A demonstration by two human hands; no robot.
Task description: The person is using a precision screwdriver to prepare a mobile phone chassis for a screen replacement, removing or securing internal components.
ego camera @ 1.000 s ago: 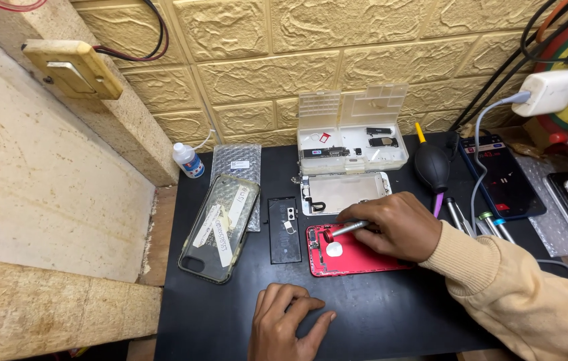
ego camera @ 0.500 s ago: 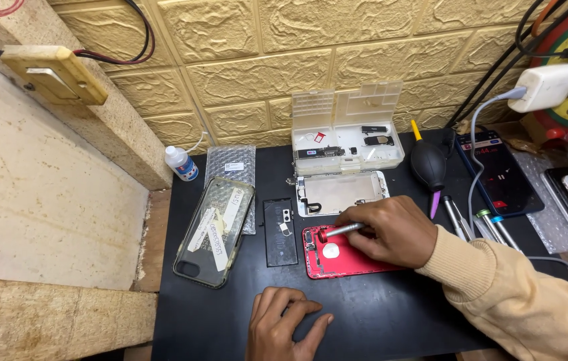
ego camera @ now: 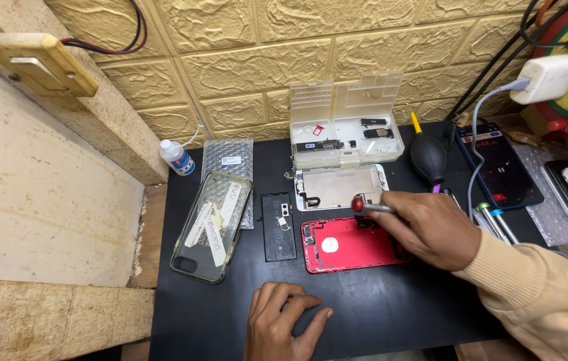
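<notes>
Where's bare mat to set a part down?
Bare: black mat between red phone housing and left hand; also below clear phone case. Crowded: back edge around parts box and right hand.

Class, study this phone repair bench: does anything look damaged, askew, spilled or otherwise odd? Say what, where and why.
Nothing is spilled. The red phone housing lies opened under the right hand, which holds a red-capped screwdriver. The clear phone case lies askew, strips of tape across it, overlapping a bubble-wrap pouch. The left hand rests flat on the black mat.
</notes>
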